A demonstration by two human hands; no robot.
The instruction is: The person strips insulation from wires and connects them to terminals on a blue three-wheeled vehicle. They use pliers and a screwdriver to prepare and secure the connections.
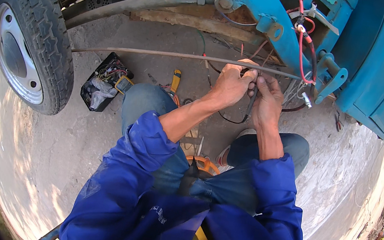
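My left hand [231, 84] and my right hand [268, 100] meet in front of the teal metal frame [260, 16]. Both are closed, fingers pinched around a black cable [251, 106] that hangs below them and loops back to the left. The exact spot between the fingertips is partly hidden. A long thin metal rod [162, 54] runs sideways right behind my hands, from the wheel toward the frame. To the right of my right hand, a thick red cable [302, 52] hangs down from the frame, near a small shiny metal fitting [306, 101].
On the left stands a wheel with a black tyre [42, 35]. Beside it on the ground sits an open black box [100, 88] with wires, plus a yellow meter [123, 84]. A yellow-handled tool [176, 81] lies near my left knee, pliers [338, 122] below the teal panel [381, 63].
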